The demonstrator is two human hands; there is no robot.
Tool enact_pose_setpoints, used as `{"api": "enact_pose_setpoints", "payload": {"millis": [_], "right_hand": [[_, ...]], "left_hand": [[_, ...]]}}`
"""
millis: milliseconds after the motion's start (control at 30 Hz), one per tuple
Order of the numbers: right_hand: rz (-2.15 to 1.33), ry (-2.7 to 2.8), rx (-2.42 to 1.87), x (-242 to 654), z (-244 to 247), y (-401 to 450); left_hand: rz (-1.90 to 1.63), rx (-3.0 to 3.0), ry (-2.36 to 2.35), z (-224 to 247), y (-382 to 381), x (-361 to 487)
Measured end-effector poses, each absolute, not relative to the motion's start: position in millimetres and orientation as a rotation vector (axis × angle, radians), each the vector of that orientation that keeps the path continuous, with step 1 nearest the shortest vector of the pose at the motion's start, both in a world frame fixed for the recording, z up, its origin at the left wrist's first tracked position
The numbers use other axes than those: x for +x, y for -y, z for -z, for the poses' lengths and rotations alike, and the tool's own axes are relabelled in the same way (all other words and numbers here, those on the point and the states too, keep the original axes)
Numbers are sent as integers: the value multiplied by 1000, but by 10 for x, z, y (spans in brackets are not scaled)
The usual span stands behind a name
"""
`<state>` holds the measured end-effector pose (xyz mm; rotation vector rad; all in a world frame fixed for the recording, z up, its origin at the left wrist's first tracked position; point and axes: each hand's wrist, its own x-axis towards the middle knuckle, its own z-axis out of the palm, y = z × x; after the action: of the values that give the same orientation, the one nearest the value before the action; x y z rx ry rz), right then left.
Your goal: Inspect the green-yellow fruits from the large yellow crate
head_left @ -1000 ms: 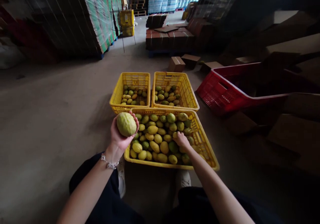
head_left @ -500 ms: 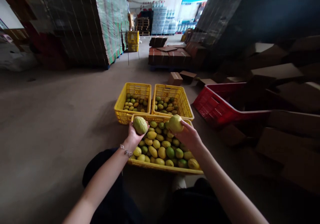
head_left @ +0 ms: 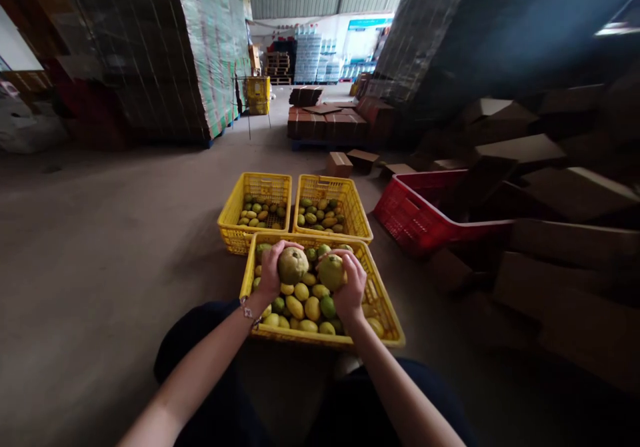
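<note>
Above the front yellow crate [head_left: 383, 294], both of my hands hold large fruit at about the same height. My left hand [head_left: 271, 270] is wrapped round a big, bumpy yellow-green lemon [head_left: 293, 266]. A second yellow-green lemon [head_left: 331, 273] sits in my right hand [head_left: 353, 285], its fingers curled over the top and outer side. Only a small gap separates the two fruits. Below them, many smaller yellow and green lemons [head_left: 313, 309] fill the crate; my hands hide part of them.
Two more yellow crates, the left one [head_left: 233, 239] and the right one [head_left: 359, 210], stand behind the front crate with fruit in their bottoms. On the right lie a red crate [head_left: 413, 224] and piled cardboard boxes [head_left: 545, 254]. Wrapped stacks [head_left: 220, 54] rise farther back.
My hands have drawn closer together with the lemons. The left hand has turned from palm-up to gripping from the side, and the right has swung inward. The view has tilted up slightly.
</note>
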<state>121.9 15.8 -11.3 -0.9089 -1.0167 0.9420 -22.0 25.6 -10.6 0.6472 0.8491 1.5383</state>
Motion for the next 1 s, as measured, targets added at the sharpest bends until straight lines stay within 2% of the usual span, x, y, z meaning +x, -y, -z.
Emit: {"api": "enact_pose_setpoints", "payload": {"millis": [167, 433, 833, 1000], "right_hand": [[-614, 1179, -835, 1143, 88, -41], [-533, 1228, -771, 1157, 67, 135], [-538, 1275, -795, 1235, 127, 203], [-579, 1235, -828, 1212, 68, 184]], "left_hand": [[-1725, 1269, -862, 111, -149, -183], [-1721, 1591, -736, -80, -26, -228], [-1622, 1606, -726, -96, -9, -216], [-1556, 1414, -780, -94, -39, -182]]}}
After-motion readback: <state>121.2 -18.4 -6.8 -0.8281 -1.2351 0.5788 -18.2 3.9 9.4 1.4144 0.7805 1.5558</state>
